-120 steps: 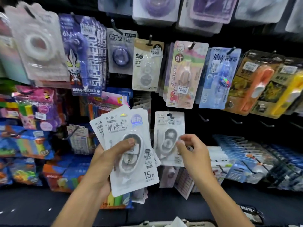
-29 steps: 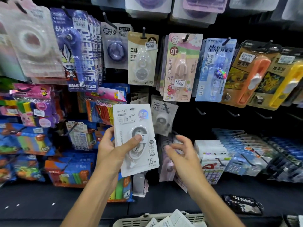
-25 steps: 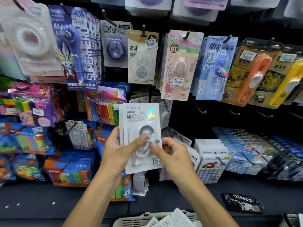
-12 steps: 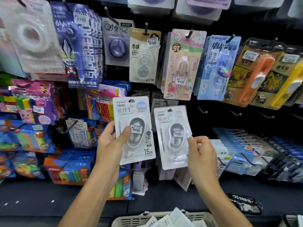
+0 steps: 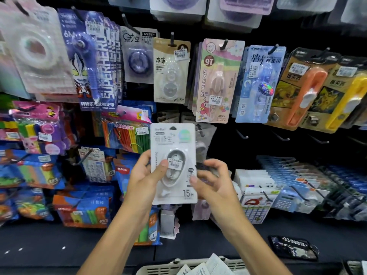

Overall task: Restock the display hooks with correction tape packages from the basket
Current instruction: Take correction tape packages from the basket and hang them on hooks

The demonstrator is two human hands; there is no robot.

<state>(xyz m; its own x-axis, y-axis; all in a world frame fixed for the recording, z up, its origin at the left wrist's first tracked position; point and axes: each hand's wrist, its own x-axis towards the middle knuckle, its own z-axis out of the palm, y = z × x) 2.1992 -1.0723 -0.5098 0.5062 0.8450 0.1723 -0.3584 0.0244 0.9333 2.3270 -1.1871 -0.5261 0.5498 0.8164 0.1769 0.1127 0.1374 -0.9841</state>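
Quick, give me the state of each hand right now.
Left hand: holds the white correction tape package, thumb on its front.
Right hand: fingers curled at the package's right edge; a firm grip cannot be told.

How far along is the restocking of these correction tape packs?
Done: one matching pack hangs behind. In hand: the left hand grips a white pack, the right hand reaching for it. Left: more packs in the basket; bare hooks remain.
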